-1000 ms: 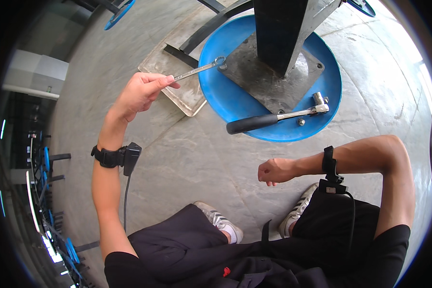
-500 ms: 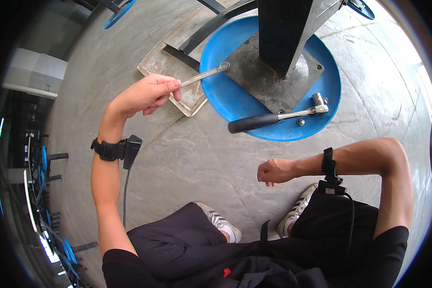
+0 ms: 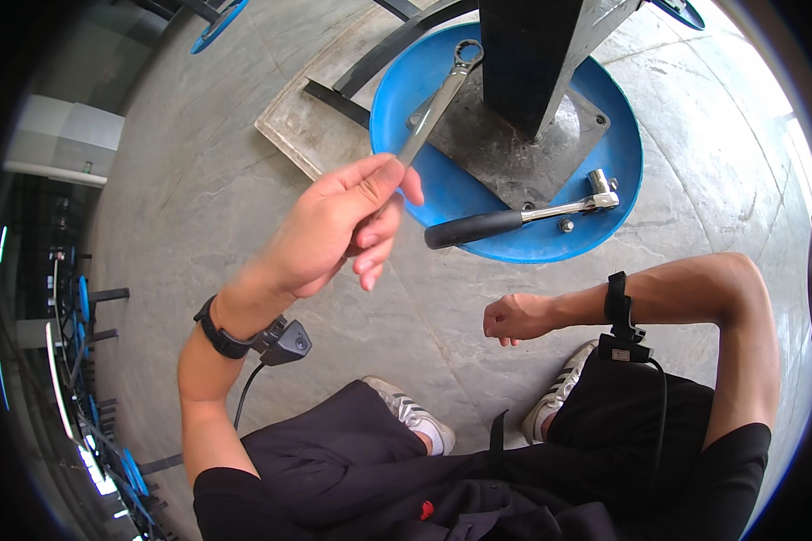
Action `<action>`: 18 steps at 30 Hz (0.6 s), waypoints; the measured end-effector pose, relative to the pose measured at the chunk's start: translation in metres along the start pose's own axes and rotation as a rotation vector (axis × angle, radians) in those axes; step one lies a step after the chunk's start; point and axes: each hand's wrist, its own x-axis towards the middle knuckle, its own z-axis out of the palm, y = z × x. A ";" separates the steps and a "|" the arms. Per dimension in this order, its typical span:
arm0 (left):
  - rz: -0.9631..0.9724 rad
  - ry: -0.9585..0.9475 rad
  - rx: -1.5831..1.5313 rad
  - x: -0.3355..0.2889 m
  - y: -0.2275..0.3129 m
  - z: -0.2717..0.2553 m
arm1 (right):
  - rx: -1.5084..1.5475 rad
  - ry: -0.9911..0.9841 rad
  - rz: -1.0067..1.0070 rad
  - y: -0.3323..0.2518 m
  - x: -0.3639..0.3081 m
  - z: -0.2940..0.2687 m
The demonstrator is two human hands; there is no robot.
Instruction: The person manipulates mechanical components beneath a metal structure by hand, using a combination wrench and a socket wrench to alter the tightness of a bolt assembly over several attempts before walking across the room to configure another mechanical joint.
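My left hand (image 3: 329,230) is raised, pinching a silver wrench (image 3: 435,113) between thumb and fingers. The ring end points up and away, over the blue round base (image 3: 392,104) and beside the dark post (image 3: 519,68); the other end is hidden in the hand. My right hand (image 3: 520,318) is closed above the floor, and whatever its curled fingers may hold is hidden. On the front of the base lies a ratchet handle (image 3: 478,229) with a black grip and a socket on its head. A small bolt (image 3: 567,225) sits just below the ratchet's head.
The post stands on a square metal plate (image 3: 564,144) with corner holes, one bare at the right. A pale slab (image 3: 284,131) with black metal bars (image 3: 338,101) lies behind my left hand. Racks with blue discs (image 3: 83,298) line the far left.
My left hand has come right and nearer, tilting the wrench from nearly level to steep, its ring end now farther up by the post. The right hand has stayed put.
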 end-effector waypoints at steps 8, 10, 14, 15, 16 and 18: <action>0.036 0.201 0.693 -0.001 0.035 -0.076 | 0.003 0.000 -0.002 0.001 -0.001 0.000; -0.037 0.202 0.676 -0.001 0.037 -0.087 | -0.005 0.003 0.018 0.006 0.001 0.000; -0.127 0.171 0.626 0.009 0.032 -0.087 | 0.003 -0.008 0.024 0.008 0.000 -0.001; -0.139 0.166 0.631 0.010 0.033 -0.088 | 0.004 -0.001 0.021 0.005 -0.001 -0.001; -0.149 0.160 0.635 0.012 0.033 -0.088 | 0.005 0.007 0.019 0.003 -0.002 0.000; -0.172 0.153 0.667 0.013 0.035 -0.091 | -0.001 0.001 0.003 -0.001 0.001 -0.001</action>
